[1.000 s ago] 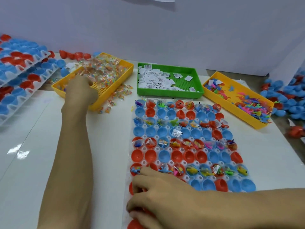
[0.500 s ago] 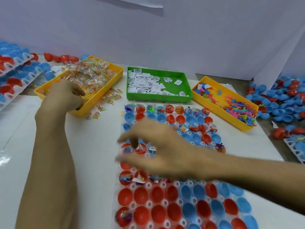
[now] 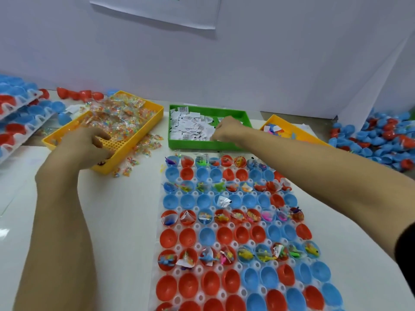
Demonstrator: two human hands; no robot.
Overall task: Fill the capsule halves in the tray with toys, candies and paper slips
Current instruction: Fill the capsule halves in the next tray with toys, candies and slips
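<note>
- The right hand (image 3: pixel 225 129) is down in the green tray (image 3: pixel 243 115) among the paper slips (image 3: pixel 190 127), fingers curled under; I cannot tell whether it has hold of one, since the fingertips are hidden behind the knuckles.
- The left hand (image 3: pixel 86 144) sits at the near corner of the yellow candy tray (image 3: pixel 155 107), fingers bent down onto the mesh floor; whether it pinches a candy I cannot tell.
- The right forearm crosses over the far right corner of the capsule tray (image 3: pixel 233 243) and covers part of the yellow toy tray (image 3: pixel 298 129).
- The capsule tray's near rows run off the bottom edge.
- It lies on the white table (image 3: pixel 125 221) in front of the three trays, its cups holding red and blue halves.
- Alternate rows hold small toys, wrapped candies (image 3: pixel 125 113) and some slips; the rows between are bare shells, bar one blue half with a slip.
- Loose candies lie beside the candy tray.
</note>
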